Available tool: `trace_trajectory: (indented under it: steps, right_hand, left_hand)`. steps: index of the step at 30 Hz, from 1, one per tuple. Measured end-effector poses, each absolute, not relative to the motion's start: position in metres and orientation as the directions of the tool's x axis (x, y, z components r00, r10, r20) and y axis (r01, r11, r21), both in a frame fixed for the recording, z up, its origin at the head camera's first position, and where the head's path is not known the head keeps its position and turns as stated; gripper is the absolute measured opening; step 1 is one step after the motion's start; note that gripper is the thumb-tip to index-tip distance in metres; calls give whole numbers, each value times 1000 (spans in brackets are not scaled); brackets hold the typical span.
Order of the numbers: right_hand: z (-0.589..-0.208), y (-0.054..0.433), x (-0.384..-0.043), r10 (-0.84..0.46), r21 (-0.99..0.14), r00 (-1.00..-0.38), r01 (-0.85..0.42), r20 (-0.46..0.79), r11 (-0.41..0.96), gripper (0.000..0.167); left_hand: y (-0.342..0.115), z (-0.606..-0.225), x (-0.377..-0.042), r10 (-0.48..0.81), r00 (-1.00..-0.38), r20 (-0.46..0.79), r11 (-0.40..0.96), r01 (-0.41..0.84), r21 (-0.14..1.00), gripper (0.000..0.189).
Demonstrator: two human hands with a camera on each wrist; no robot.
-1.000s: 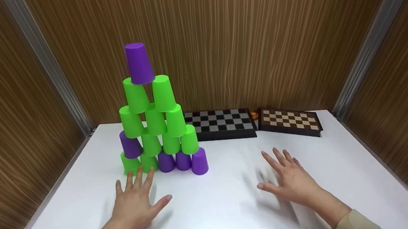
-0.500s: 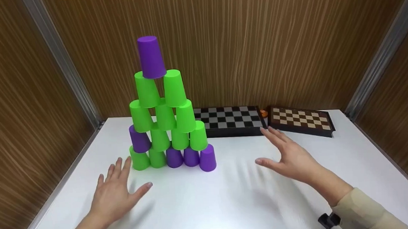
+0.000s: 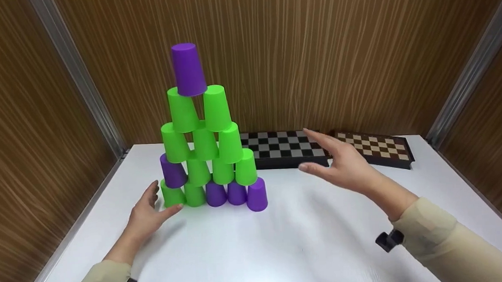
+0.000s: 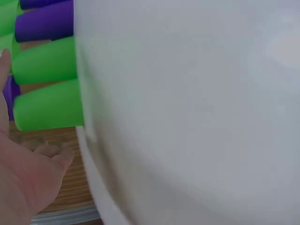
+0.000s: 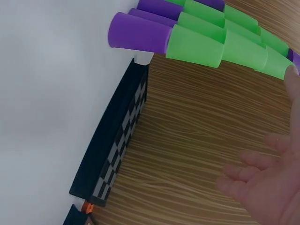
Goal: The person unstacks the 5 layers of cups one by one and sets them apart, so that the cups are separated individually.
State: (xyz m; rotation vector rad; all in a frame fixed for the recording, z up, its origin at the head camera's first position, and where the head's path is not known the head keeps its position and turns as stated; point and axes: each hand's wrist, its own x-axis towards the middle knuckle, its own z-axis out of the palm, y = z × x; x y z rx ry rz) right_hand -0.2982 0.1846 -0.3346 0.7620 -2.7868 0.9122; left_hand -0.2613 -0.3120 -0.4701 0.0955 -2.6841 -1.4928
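A tall pyramid of upside-down cups stands on the white table left of centre in the head view, with a single purple cup (image 3: pixel 189 71) on top. Below it are mostly green cups, such as this upper one (image 3: pixel 217 108), and the bottom row mixes green and purple. My left hand (image 3: pixel 143 217) is beside the lower left green cup (image 3: pixel 173 194), thumb spread from the fingers and nothing in it. To the right of the pyramid, my right hand (image 3: pixel 349 166) hovers above the table, fingers extended and thumb apart, holding nothing. The right wrist view shows its palm turned toward the stack.
Behind the cups lies a black and grey checkered board box (image 3: pixel 277 150). A brown and cream checkered board (image 3: pixel 382 147) sits to its right, partly behind my right hand. Wood-grain panels (image 3: pixel 264 58) enclose the white table (image 3: pixel 239 253) at the back and sides.
My right hand has risen and moved left toward the pyramid. The left hand first shifted left, then came forward beside the bottom cups, its palm turning inward. The cups keep their arrangement.
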Motion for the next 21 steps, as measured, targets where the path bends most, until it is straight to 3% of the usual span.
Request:
trace_trajectory:
  steps: [6,10,21]
  right_hand:
    - [-317,172,-309,-429,-594,-862,-501,272,630,85]
    - [-307,165,-313,-428,-642,-864,-490,266,590,83]
    - [-269,137,-338,-399,-731,-853,-504,337,459,77]
  left_hand:
    - [-315,-485,-281,-114,-993,-15,282,-47,958,114]
    - [-314,-489,-286,-131,-991,-37,221,-66,973,109]
    - [-310,-498,-288,-167,-985,-30,343,-87,935,86]
